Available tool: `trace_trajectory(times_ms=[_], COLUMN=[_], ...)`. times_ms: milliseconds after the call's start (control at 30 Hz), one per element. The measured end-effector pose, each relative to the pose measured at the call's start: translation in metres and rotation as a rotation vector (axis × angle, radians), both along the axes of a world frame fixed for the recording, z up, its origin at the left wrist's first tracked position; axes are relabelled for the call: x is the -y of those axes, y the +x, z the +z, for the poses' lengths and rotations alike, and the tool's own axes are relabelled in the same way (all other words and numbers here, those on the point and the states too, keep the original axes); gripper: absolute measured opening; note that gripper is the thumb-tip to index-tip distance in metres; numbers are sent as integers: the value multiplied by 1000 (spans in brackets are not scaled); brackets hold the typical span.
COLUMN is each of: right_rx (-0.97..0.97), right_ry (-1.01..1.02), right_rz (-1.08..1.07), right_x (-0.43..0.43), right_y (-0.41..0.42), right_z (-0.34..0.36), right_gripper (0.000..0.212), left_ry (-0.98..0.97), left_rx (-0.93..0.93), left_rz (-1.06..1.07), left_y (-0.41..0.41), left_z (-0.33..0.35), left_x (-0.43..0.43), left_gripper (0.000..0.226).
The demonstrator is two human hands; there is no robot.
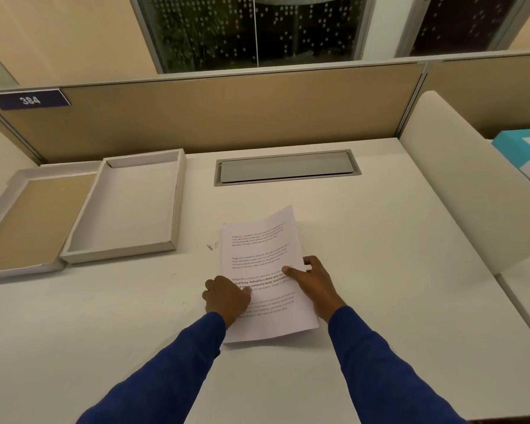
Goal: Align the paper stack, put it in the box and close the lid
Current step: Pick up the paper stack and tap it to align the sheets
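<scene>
A stack of printed white paper (262,249) lies on the white desk in front of me, slightly fanned at its far end. My left hand (225,296) grips the stack's left edge, thumb on top. My right hand (311,281) grips the right edge, thumb pressed on the top sheet. To the left stands the open grey box (172,206), empty inside. Its lid (0,206) lies upturned beside it, at the far left, showing a tan inner face.
A grey cable hatch (286,168) is set in the desk behind the paper. A tan partition (227,108) runs along the back. A white side divider (459,185) rises at right, with a teal box (520,151) beyond it.
</scene>
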State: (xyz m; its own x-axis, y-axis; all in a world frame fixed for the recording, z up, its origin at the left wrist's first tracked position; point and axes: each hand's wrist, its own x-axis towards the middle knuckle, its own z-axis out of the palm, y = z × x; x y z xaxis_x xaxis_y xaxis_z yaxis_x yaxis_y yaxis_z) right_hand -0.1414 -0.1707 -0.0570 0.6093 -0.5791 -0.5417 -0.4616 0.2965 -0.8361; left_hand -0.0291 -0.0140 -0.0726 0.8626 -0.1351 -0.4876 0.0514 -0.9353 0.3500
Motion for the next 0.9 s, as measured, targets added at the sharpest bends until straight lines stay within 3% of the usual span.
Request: trace_trajectory(times_ms=[133,300,400,500,600,767,900], right_rx=[51,-58,-131,-135,-151,-106,-98], right_ry=[0,-407,-722,-805,-701,-201,82], right_rz=[21,146,288,342,318,144,108], right_x=[-1,-15,-37,-65,-70,-19,19], right_y=[-6,-4,5,16,22,22,22], right_z=[0,13,24,36,41,45,23], right_gripper=[41,66,38,26,30,42,22], left_ry=[-12,-7,6,-1,-12,-2,-24], left_rx=[8,4,0,-3,4,11,8], left_rz=[4,0,8,20,26,12,21], left_y=[-1,-1,-1,-2,-3,-5,-7], left_z=[-1,0,1,1,1,6,8], left_x=[-1,0,1,1,1,1,1], left_gripper=[68,69,68,69,72,67,67])
